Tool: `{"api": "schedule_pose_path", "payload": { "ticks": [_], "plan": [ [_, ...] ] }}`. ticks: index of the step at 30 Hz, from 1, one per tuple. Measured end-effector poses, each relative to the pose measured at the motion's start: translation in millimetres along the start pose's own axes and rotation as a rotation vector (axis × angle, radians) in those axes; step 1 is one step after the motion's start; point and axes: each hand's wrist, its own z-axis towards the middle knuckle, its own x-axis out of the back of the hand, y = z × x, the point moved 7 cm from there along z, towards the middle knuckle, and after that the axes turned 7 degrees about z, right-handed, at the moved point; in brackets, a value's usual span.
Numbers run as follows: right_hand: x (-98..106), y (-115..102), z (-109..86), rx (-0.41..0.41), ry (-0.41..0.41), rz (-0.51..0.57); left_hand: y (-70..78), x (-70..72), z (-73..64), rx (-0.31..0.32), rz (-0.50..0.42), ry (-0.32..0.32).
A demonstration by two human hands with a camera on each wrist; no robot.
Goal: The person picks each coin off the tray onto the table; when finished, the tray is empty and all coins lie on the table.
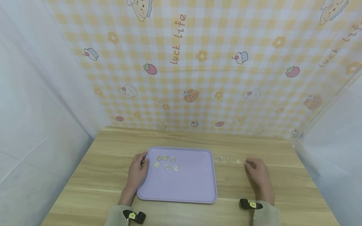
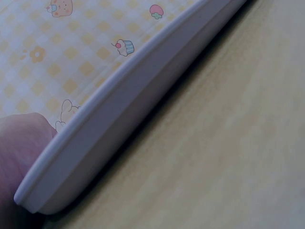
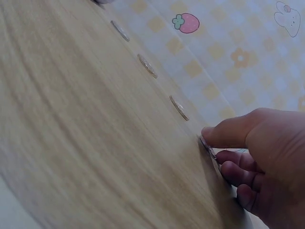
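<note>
While left hand (image 1: pixel 138 172) grips tray (image 1: pixel 186 186) | curled right hand (image 1: pixel 258 172) pinches coin (image 3: pixel 208 145)

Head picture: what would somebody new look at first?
Probably the purple tray on the table, with six shiny coins in its far-left part. Behind it hangs a yellow checked cartoon cloth. Right of the tray, the right hand pinches a coin beside three more coins.

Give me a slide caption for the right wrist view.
The right hand pinches a coin, with three more coins lined up on the wooden table before a checked backdrop.
</note>
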Motion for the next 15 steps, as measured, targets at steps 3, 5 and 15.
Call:
{"api": "schedule_pose_path", "payload": {
  "ticks": [3,5,15],
  "plan": [
    [1.4,-0.4,-0.1,0.002,0.017,0.023,-0.5,-0.2,0.0,-0.006,0.004,0.003],
    [2.5,-0.7,-0.3,-0.001,0.025,0.037,-0.2,-0.1,-0.1,-0.009,0.003,0.004],
    [6.0,-2.7,-5.0,-0.041,0.052,0.08,-0.6,0.1,0.0,-0.01,-0.007,0.006]
  ]
}}
